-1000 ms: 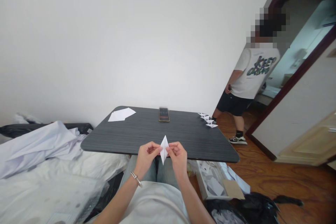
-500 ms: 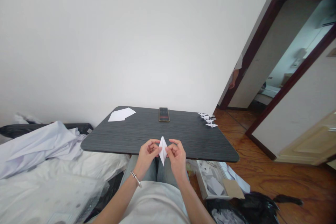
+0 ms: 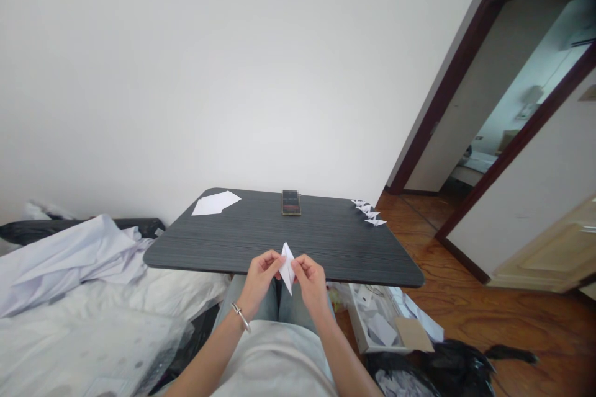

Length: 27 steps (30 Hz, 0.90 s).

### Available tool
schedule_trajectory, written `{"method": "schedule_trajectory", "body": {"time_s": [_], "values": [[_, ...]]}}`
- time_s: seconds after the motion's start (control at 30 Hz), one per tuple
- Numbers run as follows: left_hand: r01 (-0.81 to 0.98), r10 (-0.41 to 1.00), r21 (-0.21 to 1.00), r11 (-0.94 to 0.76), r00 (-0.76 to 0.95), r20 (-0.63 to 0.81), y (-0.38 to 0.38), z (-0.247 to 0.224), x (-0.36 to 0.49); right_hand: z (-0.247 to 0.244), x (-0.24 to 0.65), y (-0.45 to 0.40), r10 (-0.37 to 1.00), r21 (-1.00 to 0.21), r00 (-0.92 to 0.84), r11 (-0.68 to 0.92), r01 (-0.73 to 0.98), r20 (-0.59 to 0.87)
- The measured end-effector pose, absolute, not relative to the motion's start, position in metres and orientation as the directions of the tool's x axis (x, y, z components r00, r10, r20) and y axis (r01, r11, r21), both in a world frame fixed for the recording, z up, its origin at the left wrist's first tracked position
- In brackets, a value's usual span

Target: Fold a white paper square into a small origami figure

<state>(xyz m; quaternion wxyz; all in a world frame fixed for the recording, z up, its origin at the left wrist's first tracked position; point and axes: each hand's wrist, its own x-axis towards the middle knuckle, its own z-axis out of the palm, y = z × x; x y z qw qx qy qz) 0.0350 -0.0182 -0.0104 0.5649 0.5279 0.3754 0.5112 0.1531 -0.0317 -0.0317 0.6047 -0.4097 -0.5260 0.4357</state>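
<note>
I'm running both hands rn: L hand (image 3: 263, 276), w/ metal bangle (image 3: 241, 316) on the wrist, is half-closed and pinching one side of the pointy folded white paper (image 3: 287, 268), and R hand (image 3: 311, 285) is pinching the other side, so the paper's standing roughly upright between them, just over the front edge of the dark table (image 3: 335, 254). Phone (image 3: 291, 203), flat sheet (image 3: 215, 203) and folded paper bits (image 3: 367, 212) are sitting further back on the table, well apart from my hands.

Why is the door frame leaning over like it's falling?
In the head view, the dark door frame slants strongly, probably from a wide lens looking down; the front edge of the table bows slightly too, and the light looks soft.
</note>
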Motion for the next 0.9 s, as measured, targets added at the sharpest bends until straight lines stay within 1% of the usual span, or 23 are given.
{"method": "schedule_trajectory", "body": {"time_s": [0.2,0.43,0.6,0.73,0.9], "values": [[-0.215,0.977,0.971,-0.107,0.157,0.142,-0.0174,-0.0115,0.0345,-0.0326,0.1519,-0.0336,0.963,-0.961,0.028,0.269,-0.063,0.268],[-0.192,0.977,0.968,-0.161,0.106,0.184,-0.0163,-0.0127,0.0337,-0.0303,0.15,-0.0345,0.967,-0.962,0.028,0.254,-0.099,0.252],[-0.181,0.977,0.964,-0.194,0.051,0.206,-0.0176,-0.0119,0.0324,-0.0324,0.1478,-0.0337,0.971,-0.969,-0.054,0.228,-0.096,0.234],[-0.191,0.978,0.963,-0.192,0.043,0.204,-0.0179,-0.0105,0.0318,-0.0339,0.1469,-0.0334,0.969,-0.967,-0.085,0.218,-0.133,0.231],[-0.211,0.983,0.966,-0.148,0.077,0.167,-0.0167,-0.0107,0.0324,-0.0348,0.1496,-0.0332,0.968,-0.967,-0.106,0.213,-0.14,0.228]]}}
